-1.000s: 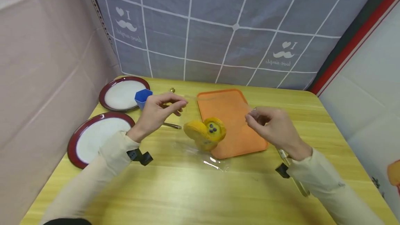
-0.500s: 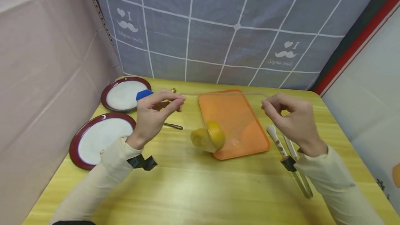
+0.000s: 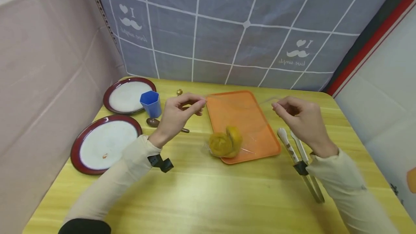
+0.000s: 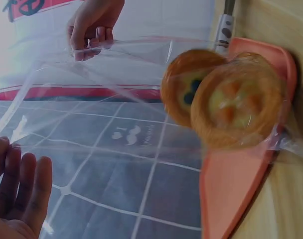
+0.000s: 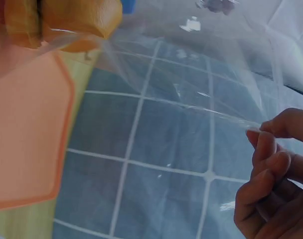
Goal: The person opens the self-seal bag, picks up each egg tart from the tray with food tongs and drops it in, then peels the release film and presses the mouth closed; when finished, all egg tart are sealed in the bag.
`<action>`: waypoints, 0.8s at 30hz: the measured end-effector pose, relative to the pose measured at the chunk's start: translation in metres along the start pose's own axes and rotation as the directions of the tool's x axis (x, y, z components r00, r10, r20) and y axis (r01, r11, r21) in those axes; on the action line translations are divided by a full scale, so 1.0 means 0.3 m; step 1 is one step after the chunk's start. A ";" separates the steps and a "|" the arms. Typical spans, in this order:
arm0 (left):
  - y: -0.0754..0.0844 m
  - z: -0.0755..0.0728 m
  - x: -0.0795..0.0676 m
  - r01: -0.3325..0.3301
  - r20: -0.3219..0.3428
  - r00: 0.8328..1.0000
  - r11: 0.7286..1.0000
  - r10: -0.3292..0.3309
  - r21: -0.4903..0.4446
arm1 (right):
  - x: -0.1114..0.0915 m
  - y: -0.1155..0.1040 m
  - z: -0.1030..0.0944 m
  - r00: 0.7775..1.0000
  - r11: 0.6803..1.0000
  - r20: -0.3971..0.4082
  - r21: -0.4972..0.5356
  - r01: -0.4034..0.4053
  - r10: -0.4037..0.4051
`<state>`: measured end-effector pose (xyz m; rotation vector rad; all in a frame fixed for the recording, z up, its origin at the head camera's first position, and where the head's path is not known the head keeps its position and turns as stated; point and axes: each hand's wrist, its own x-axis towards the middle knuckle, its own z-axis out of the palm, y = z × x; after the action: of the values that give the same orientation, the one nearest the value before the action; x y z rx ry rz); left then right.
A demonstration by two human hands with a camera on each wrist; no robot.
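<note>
Left hand (image 3: 182,116): fingertips pinched on one upper corner of the clear bag (image 4: 126,82).
Right hand (image 3: 300,124): opposite corner pinched; top spread, weight presumably shared.
Tarts (image 4: 236,112): at bag bottom, likely settled by weight.
Tray (image 3: 266,147): near-left edge overlapped by bag; contact can't be told.

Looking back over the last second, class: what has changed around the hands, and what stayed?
The left hand and right hand have moved right; the tarts in their bag swung right and turned. The cup, spoon and tongs show more fully. Nothing was taken or let go: both hands still pinch the bag. The plates and tray stayed put.
</note>
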<state>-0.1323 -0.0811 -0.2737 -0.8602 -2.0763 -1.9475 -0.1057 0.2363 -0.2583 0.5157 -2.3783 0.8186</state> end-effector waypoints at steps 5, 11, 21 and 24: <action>-0.026 0.018 0.012 0.035 0.007 0.999 0.999 -0.035 0.001 | -0.021 0.040 0.018 0.999 0.999 -0.001 -0.009 -0.045 0.045; -0.019 0.031 0.018 0.034 0.041 0.999 0.999 -0.034 -0.007 | -0.022 -0.004 0.016 0.990 0.984 0.024 0.112 -0.138 0.136; 0.002 0.037 0.010 0.020 0.048 0.999 0.999 -0.021 0.027 | 0.010 -0.208 0.146 0.811 0.897 -0.401 -0.073 0.436 -0.426; 0.006 0.040 0.007 -0.004 0.051 0.999 0.999 0.002 0.042 | 0.032 -0.262 0.196 0.784 0.826 -0.259 -0.164 0.539 -0.564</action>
<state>-0.1300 -0.0691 -0.2726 -0.9127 -2.1343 -1.8931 -0.0953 0.1382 -0.2565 0.9301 -1.8209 0.4811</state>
